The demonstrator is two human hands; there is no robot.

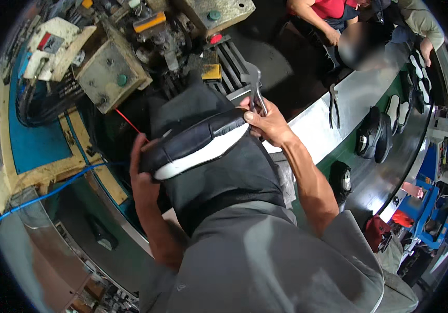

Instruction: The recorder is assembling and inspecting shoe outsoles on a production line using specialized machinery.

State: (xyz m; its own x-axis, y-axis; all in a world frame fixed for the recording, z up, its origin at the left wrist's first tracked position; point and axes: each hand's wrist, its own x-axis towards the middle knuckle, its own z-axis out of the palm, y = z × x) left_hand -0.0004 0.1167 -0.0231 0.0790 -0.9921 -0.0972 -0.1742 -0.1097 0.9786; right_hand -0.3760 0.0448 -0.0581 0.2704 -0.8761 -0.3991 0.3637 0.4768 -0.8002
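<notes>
A black shoe upper with a white bottom [203, 151] lies tilted across my lap, its white side turned toward me. My left hand [143, 169] is wrapped round its left end, the fingers slightly blurred. At the other end, my right hand [270, 125] grips the edge of the upper with thumb and fingers. The same hand also holds metal pincers [255, 86], whose jaws point up and away from me. Part of the right hand's fingers is hidden behind the shoe upper and the pincers.
A worn machine with metal blocks [114, 78] stands ahead. A blue hose [52, 195] runs at left. On the right, a metal ledge [312, 125] bears another pair of pliers [334, 107]. Beyond lie several shoes [375, 135] on a green belt. Other people sit at the far right.
</notes>
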